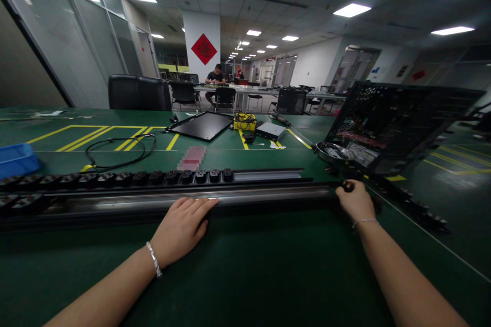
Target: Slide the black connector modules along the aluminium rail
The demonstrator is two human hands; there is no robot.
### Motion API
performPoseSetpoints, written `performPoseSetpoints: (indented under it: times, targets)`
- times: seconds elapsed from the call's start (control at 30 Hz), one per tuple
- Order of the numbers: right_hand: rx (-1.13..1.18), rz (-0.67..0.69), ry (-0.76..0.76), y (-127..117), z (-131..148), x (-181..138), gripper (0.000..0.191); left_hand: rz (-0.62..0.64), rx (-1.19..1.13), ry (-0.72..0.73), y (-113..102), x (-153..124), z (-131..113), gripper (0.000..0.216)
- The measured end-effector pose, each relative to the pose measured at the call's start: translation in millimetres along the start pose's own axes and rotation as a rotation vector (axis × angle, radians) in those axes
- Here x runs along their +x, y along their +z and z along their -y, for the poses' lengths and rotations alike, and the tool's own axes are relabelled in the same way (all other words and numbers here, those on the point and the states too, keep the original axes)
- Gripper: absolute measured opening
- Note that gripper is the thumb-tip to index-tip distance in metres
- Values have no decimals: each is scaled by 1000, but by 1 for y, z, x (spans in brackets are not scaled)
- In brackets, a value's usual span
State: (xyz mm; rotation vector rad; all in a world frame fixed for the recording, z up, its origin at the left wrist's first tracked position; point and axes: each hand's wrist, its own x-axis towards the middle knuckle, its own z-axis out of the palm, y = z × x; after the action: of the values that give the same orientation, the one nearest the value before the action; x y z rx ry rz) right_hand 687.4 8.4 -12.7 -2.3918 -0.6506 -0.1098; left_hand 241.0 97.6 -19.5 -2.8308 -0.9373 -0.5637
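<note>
A long dark channel rail (245, 197) with a shiny metal inside lies crosswise in front of me. My left hand (183, 227) rests on its near edge, fingers over the edge and thumb on my side. At the rail's right end, my right hand (356, 200) pinches a small black part (348, 186), mostly covered by the fingers; it resembles the black socket modules (157, 178) along the rails. Behind the near rail lies a second rail (268, 176), its left portion lined with several such modules. Two larger-looking modules (27, 201) sit at the near rail's left.
An open black computer case (383, 127) stands at right, beside a metal bowl (334, 151) of small parts. More black modules (418, 204) lie in a row at right. A black cable (118, 166), blue bin (17, 159), flat panel (201, 125) and grey box (270, 131) lie farther back. Someone sits at a distant table.
</note>
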Motion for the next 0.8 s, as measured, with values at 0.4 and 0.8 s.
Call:
performPoseSetpoints:
  times: [0.4,0.8]
  targets:
    - [1,-32,2,2,-2,4,47,0,-3,-9,-2,0,-1,50]
    - [-9,-36,-22,2,-2,3,46,-5,-1,-9,-2,1,-2,49]
